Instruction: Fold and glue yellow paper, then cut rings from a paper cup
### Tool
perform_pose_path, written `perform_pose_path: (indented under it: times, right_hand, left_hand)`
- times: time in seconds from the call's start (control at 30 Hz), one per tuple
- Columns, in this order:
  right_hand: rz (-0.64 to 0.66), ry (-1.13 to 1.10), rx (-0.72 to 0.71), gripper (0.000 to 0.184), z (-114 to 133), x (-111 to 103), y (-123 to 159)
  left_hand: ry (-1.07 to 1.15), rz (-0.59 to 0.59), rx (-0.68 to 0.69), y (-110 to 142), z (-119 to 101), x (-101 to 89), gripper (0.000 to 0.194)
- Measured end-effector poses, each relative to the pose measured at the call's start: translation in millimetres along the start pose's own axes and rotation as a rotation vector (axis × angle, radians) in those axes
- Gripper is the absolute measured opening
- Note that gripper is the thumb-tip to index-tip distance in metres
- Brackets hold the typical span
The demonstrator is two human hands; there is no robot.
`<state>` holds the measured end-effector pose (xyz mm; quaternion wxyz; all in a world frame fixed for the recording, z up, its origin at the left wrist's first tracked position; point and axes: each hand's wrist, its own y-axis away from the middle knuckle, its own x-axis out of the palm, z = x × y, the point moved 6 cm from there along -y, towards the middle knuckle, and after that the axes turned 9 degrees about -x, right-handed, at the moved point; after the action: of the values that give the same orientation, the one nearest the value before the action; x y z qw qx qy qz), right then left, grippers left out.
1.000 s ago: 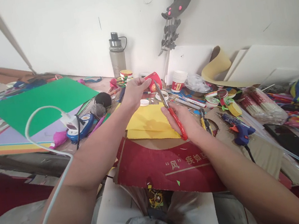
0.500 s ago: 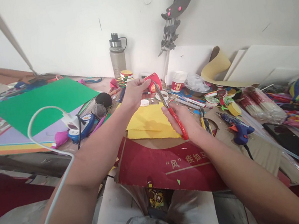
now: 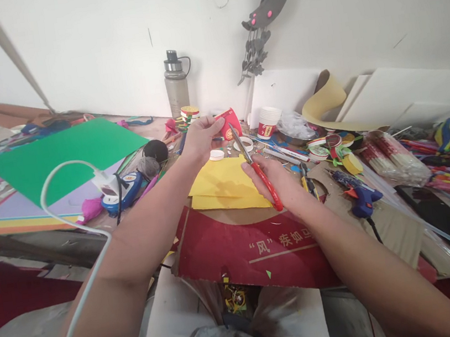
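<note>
- At twelve o'clock from the flat yellow paper sheets (image 3: 230, 187): pinching a red curved paper piece with a round gold emblem (image 3: 231, 118) by its left edge, in the left hand (image 3: 203, 138).
- Closed at the left fingertips, with thumb over the near face and the other fingers partly out of sight; paper piece at about three o'clock from the knuckles.
- Curled, on the right hand (image 3: 281, 180), around long metal scissors with red handles (image 3: 257, 169) (too little of the grip showing to tell how far spread).
- Running from five o'clock up to eleven along the scissors' long axis, from right palm to paper piece; tips overlapping the red face beside the emblem. Too narrow to tell of any gap between the blades, or of paper caught there.
- Nearer to the paper piece: left hand, touching it; right hand lower, at five o'clock, reaching it only by the blades.
- At five o'clock, partly behind the blades: a white ring (image 3: 248, 144). At seven: a small white round lid-like piece (image 3: 217, 154).
- At three o'clock, near: a stack of white-and-red paper cups (image 3: 268, 120).
- At six o'clock, past the yellow sheets: dark red cardboard with pale lettering (image 3: 225, 260).
</note>
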<state>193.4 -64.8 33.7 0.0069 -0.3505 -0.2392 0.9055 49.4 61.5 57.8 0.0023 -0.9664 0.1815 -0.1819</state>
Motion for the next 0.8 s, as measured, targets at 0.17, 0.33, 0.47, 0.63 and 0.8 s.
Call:
perform_pose_path:
  times: [0.17, 0.33, 0.47, 0.63, 0.8]
  right_hand:
    - [0.009, -0.129, 0.06, 0.06, -10.2, 2.4, 2.8]
    - [0.035, -0.147, 0.033, 0.062, -3.1, 1.1, 2.3]
    - [0.008, -0.11, 0.01, 0.063, 4.9, -2.7, 0.7]
    - [-0.05, 0.0, -0.035, 0.061, 12.9, -9.7, -0.9]
    - [-0.067, 0.055, -0.002, 0.045, 13.0, -10.9, 1.3]
  left_hand:
    - [-0.014, -0.071, 0.063, 5.1, -7.6, 0.3, 0.042]
    - [0.004, -0.086, 0.025, 6.2, -7.1, 1.3, 0.045]
    - [0.013, -0.088, 0.03, 6.8, -6.9, 3.2, 0.046]
    - [-0.063, -0.036, 0.036, 6.5, -2.6, 10.1, 0.042]
    - [-0.054, -0.027, 0.037, 9.7, -0.3, 14.9, 0.039]
